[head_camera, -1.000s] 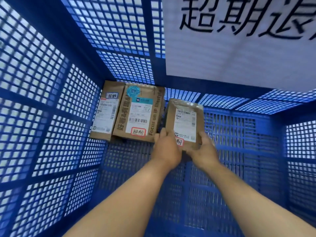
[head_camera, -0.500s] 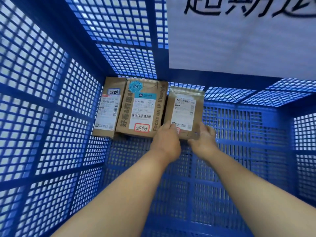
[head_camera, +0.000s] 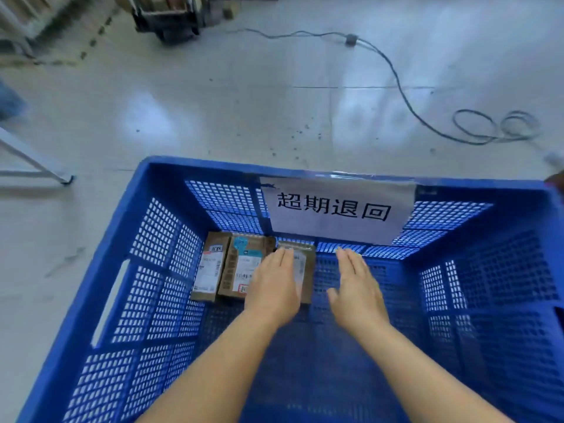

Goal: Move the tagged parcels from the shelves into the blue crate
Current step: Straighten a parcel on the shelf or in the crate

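The blue crate [head_camera: 128, 227] fills the lower view, with a white paper sign [head_camera: 335, 212] taped to its far wall. Three brown cardboard parcels lie side by side on its floor at the far left: a narrow parcel [head_camera: 209, 267], a wider middle parcel [head_camera: 244, 264] with a teal label, and a small right parcel [head_camera: 305, 270]. My left hand [head_camera: 274, 285] hovers flat over the middle and right parcels, fingers straight, hiding part of both. My right hand [head_camera: 355, 285] is flat and open over the bare crate floor, right of the parcels, holding nothing.
Beyond the crate lies a pale glossy floor with a grey cable [head_camera: 403, 87] coiling at the right. A metal frame leg [head_camera: 36, 166] stands at the left, and a wheeled cart base [head_camera: 168, 19] at the top.
Both hands let go of the small right parcel, which now lies beside the other two. The hands opened flat and drew back, and my head rose well above the crate.
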